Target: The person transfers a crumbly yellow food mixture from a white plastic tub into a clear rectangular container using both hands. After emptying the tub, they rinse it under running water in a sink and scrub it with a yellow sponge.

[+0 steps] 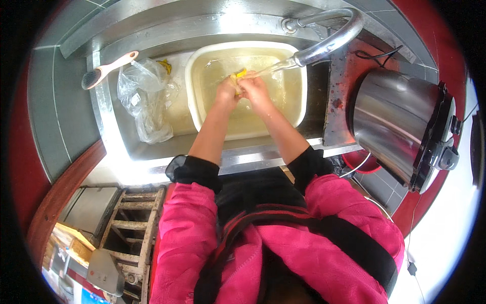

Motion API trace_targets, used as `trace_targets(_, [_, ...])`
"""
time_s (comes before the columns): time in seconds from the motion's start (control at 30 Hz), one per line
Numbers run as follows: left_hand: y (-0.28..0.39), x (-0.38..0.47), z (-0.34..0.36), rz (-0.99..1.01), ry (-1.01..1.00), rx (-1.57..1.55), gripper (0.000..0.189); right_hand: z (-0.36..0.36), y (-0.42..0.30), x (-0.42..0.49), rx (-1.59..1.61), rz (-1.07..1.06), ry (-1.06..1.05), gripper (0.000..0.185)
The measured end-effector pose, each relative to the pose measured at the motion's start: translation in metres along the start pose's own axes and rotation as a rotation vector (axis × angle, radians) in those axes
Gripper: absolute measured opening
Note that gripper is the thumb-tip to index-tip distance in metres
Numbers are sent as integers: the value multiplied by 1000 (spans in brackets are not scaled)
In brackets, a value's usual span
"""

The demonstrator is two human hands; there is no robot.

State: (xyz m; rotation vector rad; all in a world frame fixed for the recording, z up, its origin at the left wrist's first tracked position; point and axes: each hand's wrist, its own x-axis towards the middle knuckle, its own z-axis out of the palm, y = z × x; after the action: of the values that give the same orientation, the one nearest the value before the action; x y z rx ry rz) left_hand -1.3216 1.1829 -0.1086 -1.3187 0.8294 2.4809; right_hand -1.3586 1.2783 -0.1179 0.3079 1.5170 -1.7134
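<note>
Both hands are together over a cream plastic basin (190, 102) that holds cloudy, yellowish water. Between my fingers is a small pale yellow piece (237, 84) with a brighter yellow part at its top; I cannot tell what it is. My left hand (226, 90) grips it from the left. On the other side, my right hand (254, 88) holds it with curled fingers. A stream of water runs from the metal faucet (322, 49) onto the fingers of my right hand. My fingers hide much of the piece.
The basin stands in a steel sink (152, 150). Left of it are crumpled clear plastic bags (142, 98) and a yellow scrap (165, 66). A brush (110, 71) lies across the sink's left edge. A large steel electric cooker (395, 121) stands at right, near a red bucket (357, 159).
</note>
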Motion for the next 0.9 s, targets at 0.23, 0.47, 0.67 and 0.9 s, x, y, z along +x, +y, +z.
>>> trace_targets(0.23, [-26,-13,7,137,-136,298,33,-38,-15,35,-147,-174,185,9])
trace_targets(0.47, [11,-29,-95,1078,661,1168,20,-111,-36,91,-1656,-994,183,14])
trace_targets(0.67, [-11,-17,-111,550,618,1129,24,-144,18,110,-2178,-789,410,7])
trace_targets(0.9, [-18,-14,-110,595,640,1019,20,-165,70,47,-2130,-229,134,14])
